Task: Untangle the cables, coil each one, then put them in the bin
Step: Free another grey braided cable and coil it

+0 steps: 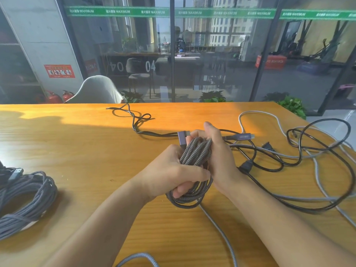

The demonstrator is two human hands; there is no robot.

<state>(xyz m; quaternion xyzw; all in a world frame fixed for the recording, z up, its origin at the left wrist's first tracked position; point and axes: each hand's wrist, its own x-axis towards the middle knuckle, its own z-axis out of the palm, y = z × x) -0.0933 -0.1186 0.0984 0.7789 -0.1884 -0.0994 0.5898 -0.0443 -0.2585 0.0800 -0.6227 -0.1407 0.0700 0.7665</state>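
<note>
A grey braided cable coil stands upright between both hands above the wooden table. My left hand grips its lower half, fingers curled through the loops. My right hand wraps around its upper right side. The cable's angled purple-grey plug sticks out at the top left. Its loose tail runs down toward the near edge. A black power cable and a thin light-grey cable lie tangled on the right. No bin is in view.
A large coiled grey cable with a USB plug lies at the left edge. A thin black cable sprawls at the table's far middle. A straight plug lies behind my right hand. A white chair stands behind the table.
</note>
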